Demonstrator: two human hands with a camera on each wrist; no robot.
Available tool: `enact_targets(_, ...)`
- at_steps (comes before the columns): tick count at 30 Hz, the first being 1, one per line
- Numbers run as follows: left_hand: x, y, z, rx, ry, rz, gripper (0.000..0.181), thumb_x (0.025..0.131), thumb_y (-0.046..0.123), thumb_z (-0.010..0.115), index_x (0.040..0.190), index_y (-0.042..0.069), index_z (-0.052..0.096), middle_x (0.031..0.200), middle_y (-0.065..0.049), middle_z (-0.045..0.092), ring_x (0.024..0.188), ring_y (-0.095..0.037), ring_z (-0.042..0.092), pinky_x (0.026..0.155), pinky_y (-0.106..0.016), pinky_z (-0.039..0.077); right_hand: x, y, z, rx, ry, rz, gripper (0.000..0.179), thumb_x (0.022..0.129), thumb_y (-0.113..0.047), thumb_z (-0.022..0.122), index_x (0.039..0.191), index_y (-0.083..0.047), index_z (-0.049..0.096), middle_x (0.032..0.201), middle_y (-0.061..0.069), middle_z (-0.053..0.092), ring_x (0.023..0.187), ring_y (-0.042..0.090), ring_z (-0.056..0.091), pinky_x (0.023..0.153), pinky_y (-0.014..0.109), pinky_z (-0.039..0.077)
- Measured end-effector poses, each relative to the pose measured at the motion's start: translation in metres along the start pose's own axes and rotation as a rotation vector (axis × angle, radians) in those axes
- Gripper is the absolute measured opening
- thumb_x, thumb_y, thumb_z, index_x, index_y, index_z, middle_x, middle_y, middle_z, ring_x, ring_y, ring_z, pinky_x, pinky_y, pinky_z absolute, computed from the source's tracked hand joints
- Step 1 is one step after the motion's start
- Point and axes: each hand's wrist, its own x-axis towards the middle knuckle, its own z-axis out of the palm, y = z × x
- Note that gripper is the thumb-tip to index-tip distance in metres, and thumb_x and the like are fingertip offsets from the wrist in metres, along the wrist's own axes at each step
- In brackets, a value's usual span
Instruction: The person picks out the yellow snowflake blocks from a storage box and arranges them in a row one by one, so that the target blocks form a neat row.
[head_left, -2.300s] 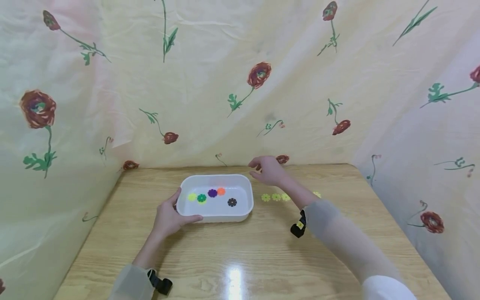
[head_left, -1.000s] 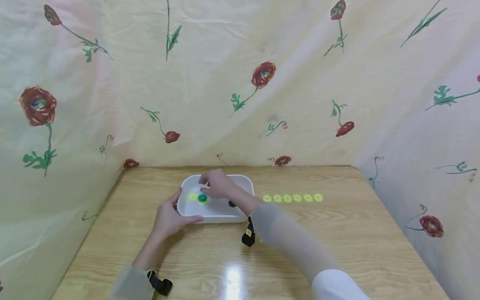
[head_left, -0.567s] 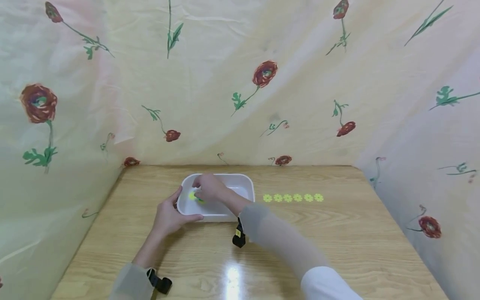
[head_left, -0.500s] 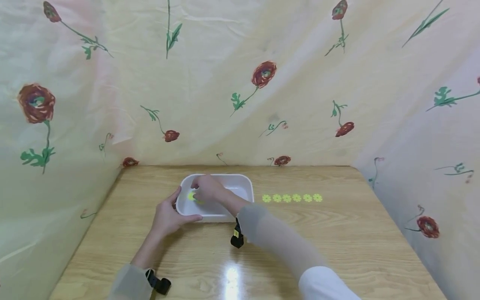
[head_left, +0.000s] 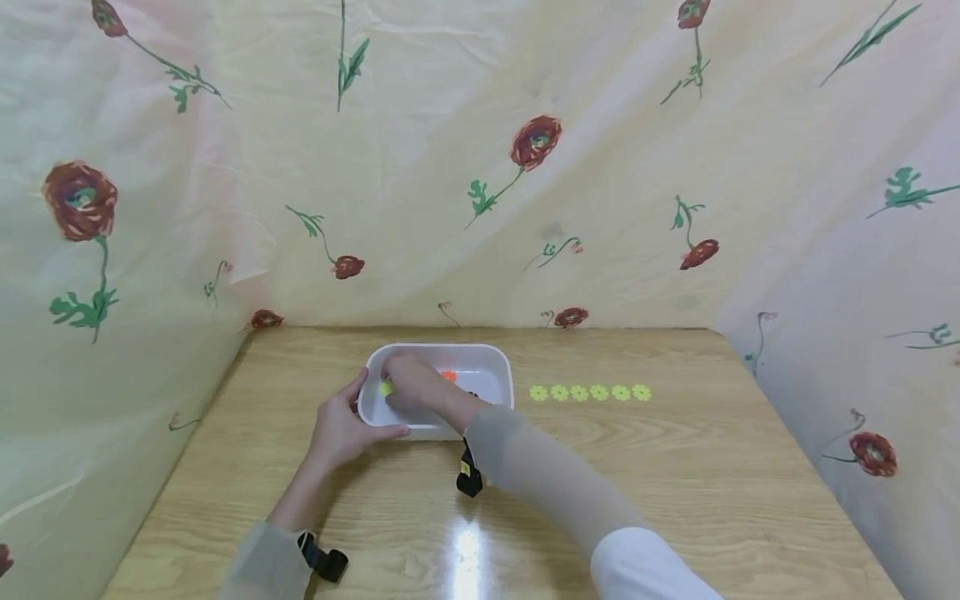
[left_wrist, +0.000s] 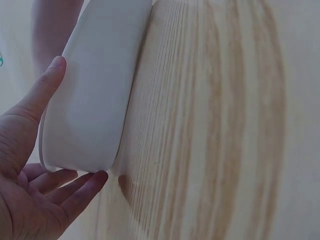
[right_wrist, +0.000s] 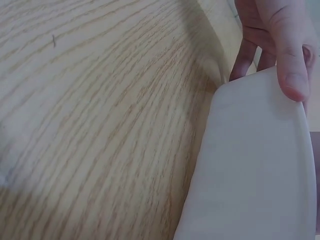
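Note:
My left hand (head_left: 337, 429) holds the left end of a white plastic tray (head_left: 431, 432), thumb along its front wall and fingers at its end wall. The left wrist view shows the fingertips at the tray's (left_wrist: 92, 100) lower edge. My right hand (head_left: 411, 383) reaches down inside the tray's left half, its fingertips hidden. Beside it lies a yellow-green flower-shaped plastic disc (head_left: 386, 388). An orange disc (head_left: 448, 376) shows behind the right wrist, with a dark disc (head_left: 473, 394) mostly covered by the forearm. I cannot tell whether the right fingers pinch a piece.
Right of the tray, several yellow-green flower discs (head_left: 598, 392) lie in a straight row on the wooden table (head_left: 675, 483). Floral cloth (head_left: 420, 167) hangs behind the table and on both sides. Each wrist carries a small black camera (head_left: 330, 565).
My right hand has come from above the table right of the tray into the tray, then moved left and lower over the green disc, now hidden. My left hand keeps its hold.

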Motion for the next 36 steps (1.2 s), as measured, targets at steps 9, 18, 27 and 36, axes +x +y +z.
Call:
enact_targets(9, -0.0009, 0.0018, 0.0007, -0.003, 0.000, 0.003, 0.125, 0.066, 0.044, 0.103, 0.163, 0.001, 0.037, 0.160, -0.023, 0.052, 0.123, -0.033, 0.069, 0.091, -0.039, 0.060, 0.0009, 0.0002, 0.0022, -0.030, 0.023, -0.024, 0.018, 0.095, -0.018, 0.080, 0.112, -0.011, 0.078, 0.097, -0.001, 0.075, 0.082, 0.010, 0.060, 0.075, 0.020, 0.051)
enact_targets(18, 0.0006, -0.0005, 0.0023, -0.008, 0.008, 0.015, 0.126, 0.064, 0.043, 0.104, 0.163, 0.000, 0.038, 0.159, -0.024, 0.052, 0.122, -0.033, 0.070, 0.085, -0.030, 0.059, 0.0023, 0.0004, 0.0044, -0.107, 0.031, -0.071, 0.016, 0.091, -0.008, 0.077, 0.107, -0.009, 0.077, 0.093, 0.000, 0.074, 0.078, 0.010, 0.059, 0.072, 0.018, 0.051)
enact_targets(27, -0.0004, -0.0030, 0.0049, -0.008, 0.001, 0.003, 0.126, 0.066, 0.045, 0.102, 0.164, 0.002, 0.036, 0.162, -0.021, 0.051, 0.126, -0.035, 0.068, 0.094, -0.043, 0.062, 0.0004, -0.0049, 0.0040, -0.206, -0.005, -0.069, 0.026, 0.093, -0.008, 0.077, 0.119, -0.010, 0.075, 0.108, 0.003, 0.076, 0.089, 0.012, 0.066, 0.081, 0.020, 0.057)
enact_targets(36, -0.0001, -0.0022, 0.0021, -0.009, 0.014, 0.023, 0.125, 0.066, 0.042, 0.103, 0.163, 0.000, 0.037, 0.160, -0.023, 0.051, 0.128, -0.037, 0.068, 0.095, -0.045, 0.061, 0.0020, -0.0058, 0.0001, -0.222, -0.017, -0.114, 0.022, 0.096, -0.007, 0.075, 0.118, -0.010, 0.076, 0.111, 0.003, 0.076, 0.089, 0.010, 0.064, 0.081, 0.019, 0.056)
